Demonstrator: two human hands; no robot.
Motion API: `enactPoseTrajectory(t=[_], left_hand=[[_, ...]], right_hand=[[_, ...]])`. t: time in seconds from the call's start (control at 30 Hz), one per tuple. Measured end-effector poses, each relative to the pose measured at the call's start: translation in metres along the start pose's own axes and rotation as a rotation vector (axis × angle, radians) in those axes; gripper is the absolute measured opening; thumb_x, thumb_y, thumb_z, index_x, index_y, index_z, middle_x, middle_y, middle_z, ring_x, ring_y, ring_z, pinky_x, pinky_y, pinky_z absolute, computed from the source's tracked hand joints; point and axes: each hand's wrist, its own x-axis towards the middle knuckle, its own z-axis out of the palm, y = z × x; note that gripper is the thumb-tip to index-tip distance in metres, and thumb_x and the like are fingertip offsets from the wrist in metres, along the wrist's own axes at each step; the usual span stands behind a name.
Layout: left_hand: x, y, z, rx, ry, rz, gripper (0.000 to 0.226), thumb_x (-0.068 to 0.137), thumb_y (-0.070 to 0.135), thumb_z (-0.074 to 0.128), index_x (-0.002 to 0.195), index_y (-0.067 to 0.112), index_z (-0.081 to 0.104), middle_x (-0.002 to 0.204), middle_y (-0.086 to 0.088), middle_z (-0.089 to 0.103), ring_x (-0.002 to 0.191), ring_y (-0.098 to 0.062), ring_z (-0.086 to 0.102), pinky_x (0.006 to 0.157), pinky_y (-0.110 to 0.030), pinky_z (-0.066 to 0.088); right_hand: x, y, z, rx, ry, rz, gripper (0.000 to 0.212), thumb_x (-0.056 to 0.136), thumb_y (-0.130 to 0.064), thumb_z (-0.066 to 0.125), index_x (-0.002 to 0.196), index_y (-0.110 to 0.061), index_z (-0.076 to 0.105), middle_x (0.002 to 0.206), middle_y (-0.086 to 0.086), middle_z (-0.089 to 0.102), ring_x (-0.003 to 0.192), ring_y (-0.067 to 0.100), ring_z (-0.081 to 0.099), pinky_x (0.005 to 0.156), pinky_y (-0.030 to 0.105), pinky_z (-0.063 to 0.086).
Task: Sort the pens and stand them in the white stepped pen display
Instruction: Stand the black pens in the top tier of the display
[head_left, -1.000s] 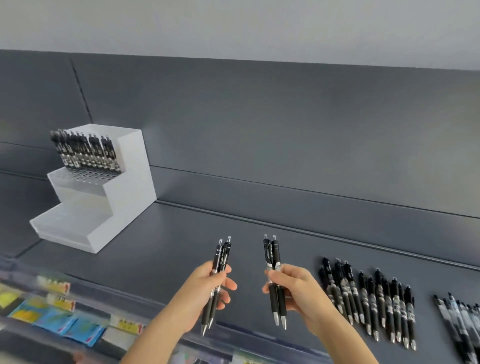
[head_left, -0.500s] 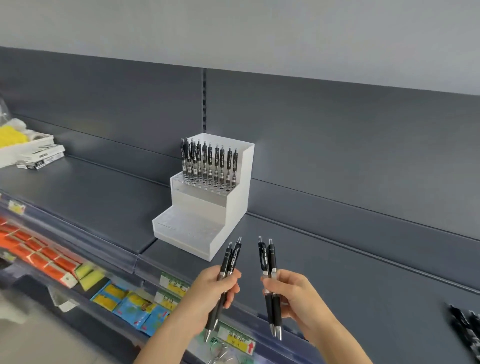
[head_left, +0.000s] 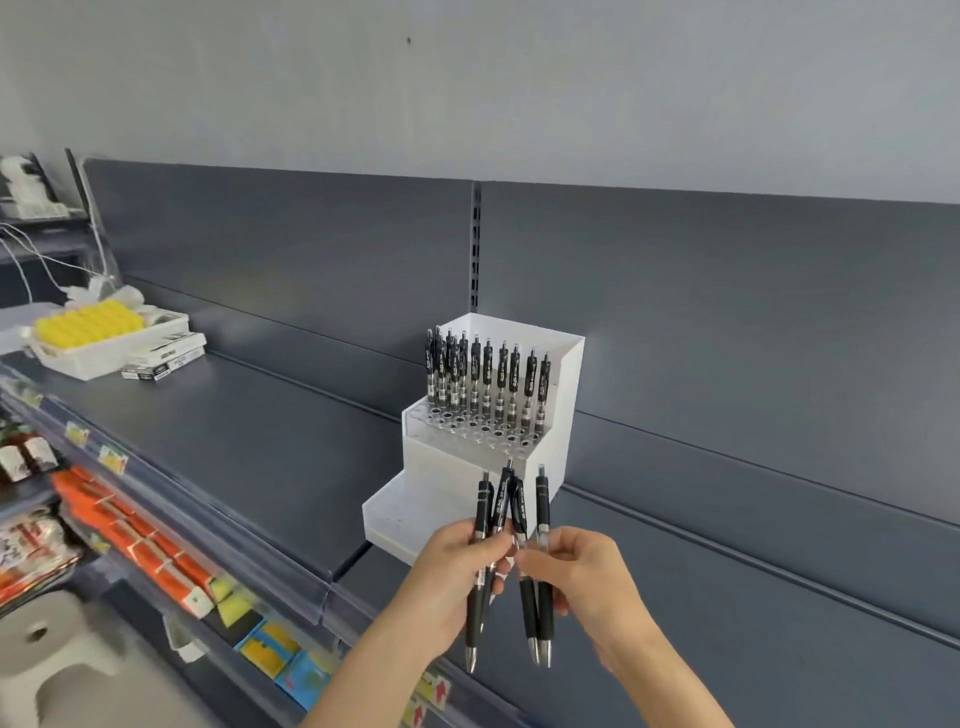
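Left-hand pens (head_left: 483, 506) nearer right-hand pens (head_left: 543, 504), perhaps touching

Hands: the left hand (head_left: 457, 577) and right hand (head_left: 582, 571), apart a second before, drew together until the fingertips nearly met. Pens: the left pair (head_left: 482, 514) and right pair (head_left: 543, 514), formerly separated by a clear gap, converged, the inner pens overlapping near their tops, before the front of the white stepped pen display (head_left: 569, 405). Loose pens lying toward the right end of the shelf (head_left: 260, 441) passed out of view.
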Motion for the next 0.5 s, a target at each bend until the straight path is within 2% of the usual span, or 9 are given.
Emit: enactPoseTrajectory(t=[0.13,0.2,0.3,0.4,0.47,0.5], left_hand=[[0.018,0.009,-0.011,0.029,-0.022,0.004,0.012,0.088,-0.003,0.055,0.078,0.001,0.061,0.062,-0.006,0.055,0.053,-0.012,0.048,0.051,-0.023,0.039],[0.028,0.013,-0.02,0.072,-0.046,0.005,0.014,0.088,-0.002,0.055,0.076,0.002,0.06,0.06,-0.005,0.053,0.053,-0.012,0.048,0.052,-0.023,0.039],[0.049,0.024,-0.041,0.149,-0.062,0.027,0.016,0.089,0.0,0.055,0.073,0.005,0.057,0.058,-0.002,0.05,0.054,-0.012,0.046,0.051,-0.021,0.04],[0.069,0.036,-0.071,0.194,-0.085,0.044,0.015,0.09,0.002,0.055,0.075,0.006,0.057,0.06,-0.002,0.05,0.055,-0.012,0.045,0.051,-0.019,0.039],[0.082,0.046,-0.093,0.253,-0.116,0.058,0.015,0.09,0.003,0.054,0.076,0.006,0.059,0.062,-0.001,0.052,0.055,-0.011,0.046,0.05,-0.019,0.038],[0.087,0.049,-0.103,0.278,-0.134,0.068,0.016,0.091,0.003,0.054,0.076,0.007,0.059,0.062,-0.001,0.053,0.054,-0.011,0.047,0.049,-0.018,0.038]], right_hand=[[0.017,-0.006,0.014,-0.035,0.013,-0.006,0.015,0.079,-0.007,0.068,0.067,-0.008,0.061,0.062,0.009,0.061,0.053,0.018,0.04,0.047,0.021,0.03],[0.025,-0.008,0.02,-0.049,0.017,-0.005,0.009,0.081,-0.007,0.067,0.072,-0.005,0.064,0.067,0.011,0.062,0.05,0.015,0.04,0.046,0.019,0.03],[0.038,-0.011,0.031,-0.053,0.041,0.008,0.014,0.086,-0.009,0.062,0.081,0.003,0.065,0.065,-0.001,0.063,0.045,0.004,0.045,0.046,0.017,0.034],[0.052,-0.009,0.042,-0.075,0.096,0.024,0.021,0.089,-0.011,0.059,0.082,0.01,0.059,0.065,-0.016,0.06,0.05,0.004,0.045,0.051,0.018,0.039],[0.062,-0.013,0.055,-0.07,0.164,0.032,0.025,0.088,-0.008,0.06,0.091,0.017,0.057,0.076,-0.017,0.063,0.058,0.007,0.049,0.056,0.02,0.043],[0.066,-0.015,0.063,-0.065,0.2,0.03,0.022,0.087,-0.006,0.06,0.095,0.015,0.058,0.074,-0.013,0.061,0.061,0.009,0.051,0.058,0.02,0.044]])
